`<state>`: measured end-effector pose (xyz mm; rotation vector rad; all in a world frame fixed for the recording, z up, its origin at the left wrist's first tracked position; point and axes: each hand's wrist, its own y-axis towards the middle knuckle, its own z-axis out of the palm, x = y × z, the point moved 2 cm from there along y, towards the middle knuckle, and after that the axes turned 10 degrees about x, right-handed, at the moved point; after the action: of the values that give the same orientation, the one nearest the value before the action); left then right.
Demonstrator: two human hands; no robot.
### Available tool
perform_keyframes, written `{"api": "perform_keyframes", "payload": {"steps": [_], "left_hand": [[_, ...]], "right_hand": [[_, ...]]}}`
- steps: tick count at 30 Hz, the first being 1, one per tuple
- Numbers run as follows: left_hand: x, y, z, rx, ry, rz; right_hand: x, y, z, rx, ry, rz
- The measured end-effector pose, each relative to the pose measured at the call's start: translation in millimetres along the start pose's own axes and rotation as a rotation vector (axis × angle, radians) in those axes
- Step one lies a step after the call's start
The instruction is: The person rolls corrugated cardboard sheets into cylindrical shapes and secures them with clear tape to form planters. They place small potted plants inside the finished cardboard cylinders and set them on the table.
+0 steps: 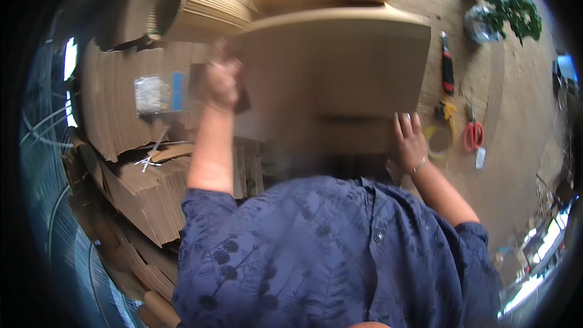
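Observation:
A brown cardboard sheet (340, 67) stretches in front of me, its far edge bowed and its near part blurred. My left hand (222, 79) is at the sheet's left side, smeared by motion, with its fingers curled round a darker cardboard piece (243, 101). Whether that piece joins the large sheet cannot be made out. At the sheet's near right corner lies my right hand (410, 141), fingers stretched out and tips touching the edge; its thumb is hidden.
Cardboard stacks (124, 85) stand at left, one bearing a clear plastic packet (152, 94). Rolled cardboard (200, 9) lies beyond. To the right are a red-black cutter knife (447, 70), yellow tape roll (438, 141), red-handled scissors (473, 135) and a plant in a glass jar (481, 25).

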<state>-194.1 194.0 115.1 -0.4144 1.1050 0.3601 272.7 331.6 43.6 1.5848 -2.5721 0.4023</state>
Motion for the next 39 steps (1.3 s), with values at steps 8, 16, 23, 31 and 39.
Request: {"api": "perform_keyframes", "payload": {"steps": [8,16,23,31,39], "left_hand": [[-13.0,109.1,51.8,-0.233,0.462,0.172],[3.1,70.4,98.0,-0.549,1.730,0.733],[188.3,-20.0,229.5,0.717,1.470,0.004],[189.1,16.1,240.2,0.787,1.399,-0.231],[225.2,48.6,222.3,0.927,1.086,-0.010]], "right_hand": [[-20.2,51.0,-18.3,0.405,0.101,0.116],[-40.9,116.7,-47.6,0.816,0.184,0.152],[-64.8,161.2,-28.2,0.892,0.254,0.005],[-65.6,95.6,-35.9,0.341,0.455,0.208],[-60.3,104.7,-43.8,0.473,0.457,0.279]]}}
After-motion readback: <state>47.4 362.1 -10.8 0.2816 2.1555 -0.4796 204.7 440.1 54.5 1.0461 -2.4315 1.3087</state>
